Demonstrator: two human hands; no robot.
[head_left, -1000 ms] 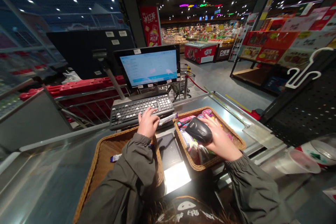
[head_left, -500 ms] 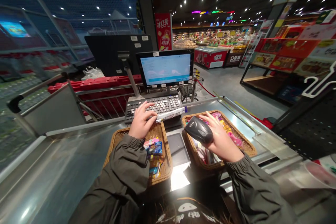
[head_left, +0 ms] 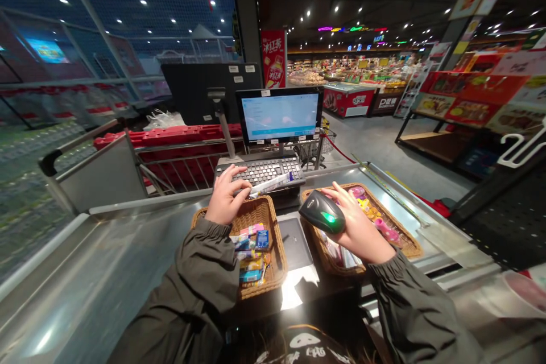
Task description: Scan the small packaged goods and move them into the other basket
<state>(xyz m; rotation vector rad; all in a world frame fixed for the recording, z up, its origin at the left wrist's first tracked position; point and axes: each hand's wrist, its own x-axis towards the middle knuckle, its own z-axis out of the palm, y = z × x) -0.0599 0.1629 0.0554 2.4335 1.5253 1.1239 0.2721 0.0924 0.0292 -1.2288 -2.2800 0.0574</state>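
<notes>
My left hand (head_left: pixel 225 198) is closed in a pinch on the end of a long, slim white packet (head_left: pixel 272 183) with a purple tip. That packet slants up to the right, over the front edge of a black keyboard (head_left: pixel 269 169). Below my wrist sits a wicker basket (head_left: pixel 279 250) holding small colourful wrapped sweets (head_left: pixel 252 261). In my right hand (head_left: pixel 360 226) is a black barcode scanner (head_left: pixel 321 210) with a green light glowing on top. It is above a second wicker basket (head_left: pixel 326 256), in which pink and yellow items (head_left: pixel 386 230) show; my hand hides part of it.
Behind the keyboard stands a lit monitor (head_left: pixel 281 118), beside a second dark screen (head_left: pixel 200 91) facing away. Both baskets rest on a metal counter (head_left: pixel 140 250). A dark flat pad (head_left: pixel 294 242) lies between them. Display shelves (head_left: pixel 464 96) are at the right.
A green light has come on atop the scanner. The view has shifted slightly, moving the surroundings right and down. Both hands keep their hold.
</notes>
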